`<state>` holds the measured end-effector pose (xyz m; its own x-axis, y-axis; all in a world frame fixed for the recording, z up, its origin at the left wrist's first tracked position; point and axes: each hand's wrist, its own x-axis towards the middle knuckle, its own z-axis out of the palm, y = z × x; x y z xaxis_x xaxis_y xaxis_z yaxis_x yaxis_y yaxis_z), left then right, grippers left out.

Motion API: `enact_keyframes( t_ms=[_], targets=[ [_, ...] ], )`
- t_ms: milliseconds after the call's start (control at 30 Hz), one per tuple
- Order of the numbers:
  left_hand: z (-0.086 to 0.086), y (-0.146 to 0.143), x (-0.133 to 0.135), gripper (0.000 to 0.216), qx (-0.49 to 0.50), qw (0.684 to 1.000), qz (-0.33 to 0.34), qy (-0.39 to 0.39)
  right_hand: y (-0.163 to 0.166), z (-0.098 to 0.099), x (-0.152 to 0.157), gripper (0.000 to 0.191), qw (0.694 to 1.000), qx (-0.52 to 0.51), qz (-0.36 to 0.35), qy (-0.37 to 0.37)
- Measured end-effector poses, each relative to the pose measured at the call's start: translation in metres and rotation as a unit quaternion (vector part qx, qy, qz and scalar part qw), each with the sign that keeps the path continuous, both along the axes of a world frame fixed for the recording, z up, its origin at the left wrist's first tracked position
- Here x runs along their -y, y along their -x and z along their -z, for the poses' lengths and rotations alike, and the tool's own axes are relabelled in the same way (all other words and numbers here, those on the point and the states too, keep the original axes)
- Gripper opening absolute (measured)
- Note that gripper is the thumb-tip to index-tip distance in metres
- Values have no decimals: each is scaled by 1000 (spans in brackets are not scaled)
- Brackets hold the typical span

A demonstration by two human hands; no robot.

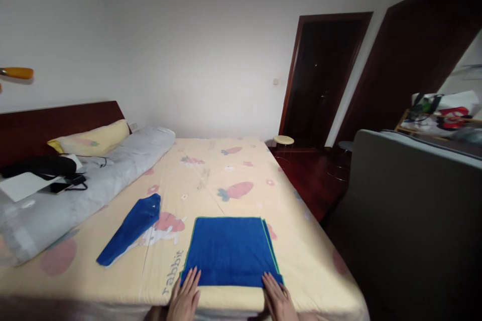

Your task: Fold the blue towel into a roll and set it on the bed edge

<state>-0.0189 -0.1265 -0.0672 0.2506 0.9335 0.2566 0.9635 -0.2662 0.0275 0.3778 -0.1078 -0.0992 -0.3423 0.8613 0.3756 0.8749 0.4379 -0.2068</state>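
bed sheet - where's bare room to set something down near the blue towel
Bare sheet lies beyond the blue towel, up to the far edge, and between it and the folded blue cloth. A narrower strip runs along the right edge. The left side is crowded: rolled grey duvet, pillow, dark items.

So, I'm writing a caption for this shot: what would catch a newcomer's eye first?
The bright blue folded towel with green edging lies flat at the near edge of the pale yellow carrot-print bedsheet, with the left hand and right hand resting at its two near corners. A second, narrow folded blue cloth lies apart to its left, and a rolled grey quilt runs along the far left side.
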Motion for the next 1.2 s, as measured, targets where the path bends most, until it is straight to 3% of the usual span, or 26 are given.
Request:
enact_keyframes(
  t_ms=[167,267,433,533,767,867,1000,1200],
  targets=[
    [-9,27,-7,61,-14,999,33,10,-31,-4,-7,47,996,-1,32,85],
    [-19,23,-18,68,-13,998,32,49,-25,-24,-17,50,992,-2,34,122],
    [-31,19,-31,69,-2,995,8,100,-18,-55,-26,45,993,-14,52,107],
    [-28,28,-31,60,10,997,2,76,-24,-55,-23,40,993,-25,58,99],
    [-25,47,-17,51,37,998,53,-4,-48,-44,-7,30,991,-75,76,82],
    [-28,46,-4,41,79,996,42,-29,-54,-47,2,26,985,-108,63,118],
    [-25,46,9,27,179,983,-26,-20,-56,-52,12,25,961,-187,76,190],
    [-18,52,-8,15,345,933,-96,17,-47,-63,-2,25,909,-329,130,221]
  ],
)
